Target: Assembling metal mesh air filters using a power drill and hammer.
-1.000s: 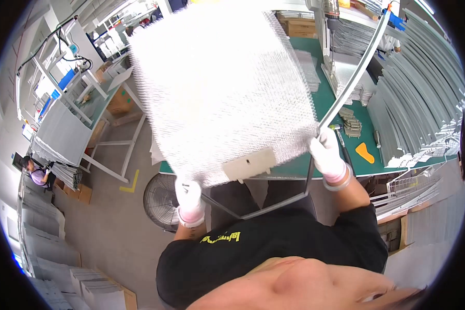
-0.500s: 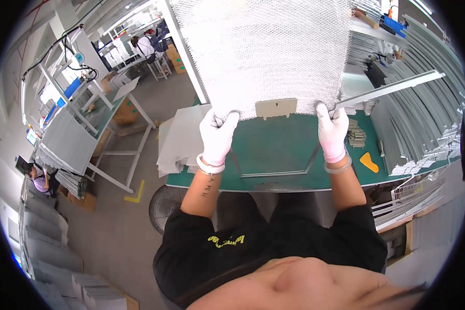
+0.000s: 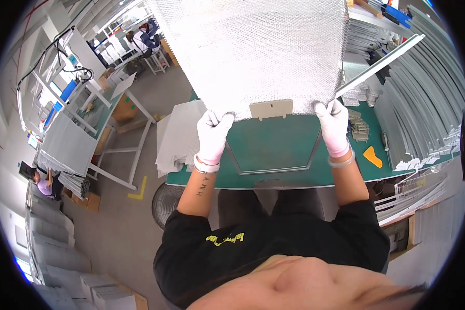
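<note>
A large silvery mesh sheet (image 3: 258, 51) is held up over the table. My left hand (image 3: 212, 135), in a white glove, is closed on its lower left corner. At the lower right corner my right hand (image 3: 334, 126), also gloved, grips the mesh. A white metal strip (image 3: 380, 66) slants up and right from my right hand's fingers; whether it is gripped too is hard to tell. A beige plate (image 3: 271, 109) with small tabs sits at the mesh's lower edge. Below lies a thin rectangular metal frame (image 3: 274, 170), its far part hidden by the mesh.
The green table (image 3: 191, 181) carries stacked pale sheets (image 3: 178, 137) at left. At right are a pile of small metal parts (image 3: 359, 129), an orange-yellow tool (image 3: 372, 156), a screwdriver (image 3: 384, 140) and many stacked metal strips (image 3: 423, 108). A fan (image 3: 166, 205) stands left below the table.
The mesh has shifted slightly left, still in both hands. A white strip along its left side has gone from sight. The strip at my right hand now slants more steeply.
</note>
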A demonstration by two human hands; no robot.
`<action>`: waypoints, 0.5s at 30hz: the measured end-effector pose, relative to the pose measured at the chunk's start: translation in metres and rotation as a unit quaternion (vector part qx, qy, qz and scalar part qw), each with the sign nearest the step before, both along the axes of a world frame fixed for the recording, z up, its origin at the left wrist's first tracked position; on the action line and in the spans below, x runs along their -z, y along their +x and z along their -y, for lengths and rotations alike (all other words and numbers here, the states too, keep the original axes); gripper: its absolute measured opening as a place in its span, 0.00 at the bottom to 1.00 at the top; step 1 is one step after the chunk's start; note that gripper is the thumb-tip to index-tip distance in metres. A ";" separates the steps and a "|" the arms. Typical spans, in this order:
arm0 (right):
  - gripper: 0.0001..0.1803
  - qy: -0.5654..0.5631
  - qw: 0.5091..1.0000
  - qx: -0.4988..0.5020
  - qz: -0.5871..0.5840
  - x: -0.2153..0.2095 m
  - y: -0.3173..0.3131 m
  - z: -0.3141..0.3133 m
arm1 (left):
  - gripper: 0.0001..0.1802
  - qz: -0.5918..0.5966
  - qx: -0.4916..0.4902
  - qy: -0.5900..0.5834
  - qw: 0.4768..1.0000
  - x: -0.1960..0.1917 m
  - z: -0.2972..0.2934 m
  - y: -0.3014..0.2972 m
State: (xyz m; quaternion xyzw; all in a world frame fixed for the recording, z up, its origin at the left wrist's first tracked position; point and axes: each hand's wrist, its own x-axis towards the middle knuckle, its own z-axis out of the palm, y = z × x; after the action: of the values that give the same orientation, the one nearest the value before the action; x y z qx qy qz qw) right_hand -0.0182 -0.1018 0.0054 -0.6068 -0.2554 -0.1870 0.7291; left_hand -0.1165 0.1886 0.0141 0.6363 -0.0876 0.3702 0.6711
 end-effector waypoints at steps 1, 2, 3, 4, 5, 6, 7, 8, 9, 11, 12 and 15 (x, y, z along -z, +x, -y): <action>0.25 -0.001 1.000 -0.002 -0.002 0.003 0.001 0.001 | 0.17 -0.015 -0.003 -0.001 1.000 0.002 0.002 0.001; 0.20 0.010 1.000 -0.011 0.004 0.006 0.000 0.000 | 0.21 -0.032 -0.006 -0.002 0.999 0.004 0.003 0.000; 0.16 0.020 1.000 -0.022 0.009 0.001 -0.007 -0.004 | 0.21 -0.036 -0.010 -0.003 0.999 0.008 0.002 -0.002; 0.11 0.067 0.993 -0.095 -0.002 -0.006 -0.019 -0.009 | 0.17 -0.009 -0.016 -0.008 1.000 0.012 0.001 -0.003; 0.11 0.066 0.993 -0.094 -0.006 -0.004 -0.017 -0.010 | 0.13 0.018 -0.017 -0.012 1.000 0.012 0.005 -0.004; 0.14 0.078 0.991 -0.105 0.005 -0.001 -0.014 -0.012 | 0.13 0.014 -0.016 -0.014 1.000 0.011 0.010 -0.005; 0.19 0.091 0.989 -0.116 0.016 0.003 -0.012 -0.013 | 0.08 0.008 -0.017 -0.029 0.999 0.009 0.016 -0.007; 0.19 0.089 0.989 -0.118 0.013 0.009 -0.010 -0.012 | 0.06 0.004 -0.021 -0.044 0.999 0.006 0.020 -0.011; 0.19 0.060 0.992 -0.115 0.006 0.018 -0.007 -0.009 | 0.06 0.003 -0.020 -0.046 0.999 0.014 0.018 -0.011; 0.18 0.003 0.995 -0.102 -0.012 0.036 -0.008 -0.007 | 0.14 -0.043 -0.027 0.023 0.998 0.046 0.006 -0.009; 0.18 -0.067 0.995 -0.069 -0.035 0.054 -0.007 -0.002 | 0.13 -0.098 -0.047 0.068 0.992 0.060 0.005 -0.011; 0.18 -0.152 0.986 -0.035 -0.050 0.104 -0.015 0.011 | 0.15 -0.190 -0.014 0.046 0.981 0.111 0.008 -0.022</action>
State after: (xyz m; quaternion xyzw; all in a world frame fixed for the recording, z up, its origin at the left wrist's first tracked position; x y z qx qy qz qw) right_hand -0.0330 -0.1127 -0.0982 -0.7098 -0.2648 -0.0895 0.6465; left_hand -0.1384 0.1810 -0.0969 0.7262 0.0335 0.2472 0.6406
